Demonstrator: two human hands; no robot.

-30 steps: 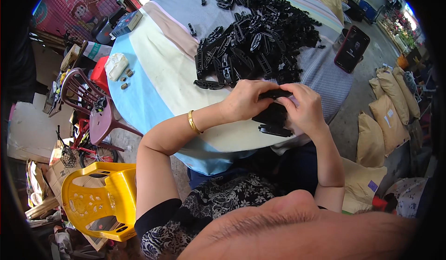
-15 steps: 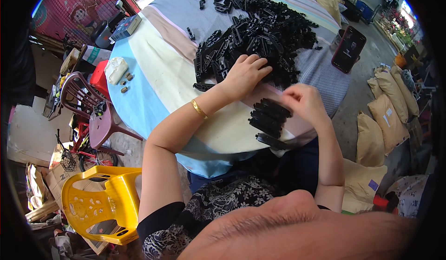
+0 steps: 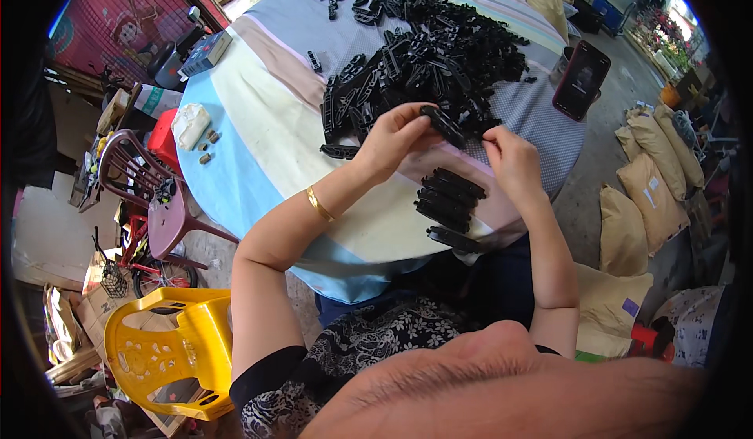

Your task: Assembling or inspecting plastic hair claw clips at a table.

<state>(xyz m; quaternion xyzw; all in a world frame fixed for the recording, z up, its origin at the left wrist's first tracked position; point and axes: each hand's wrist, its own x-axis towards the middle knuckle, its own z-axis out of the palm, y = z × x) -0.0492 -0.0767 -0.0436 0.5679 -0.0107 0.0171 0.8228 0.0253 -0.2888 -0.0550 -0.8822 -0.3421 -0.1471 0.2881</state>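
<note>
My left hand is closed on a long, slim black plastic piece, pinching it by its left end above the table. Just right of that piece's other end is my right hand, with thumb and fingertips pressed together; whether something small sits between them is too fine to see. Beyond both hands spreads a large heap of similar black plastic pieces. Nearer to me, a short row of black pieces stands side by side, with one more black piece close to the table edge.
A striped cloth covers the round table. A phone leans on a cup at the right; a white bag and small brown bits lie at the left. A yellow chair, a purple chair and brown sacks stand around.
My left hand has come off the heap and now holds up a black piece. My right hand has moved away from the row, up toward that piece.
</note>
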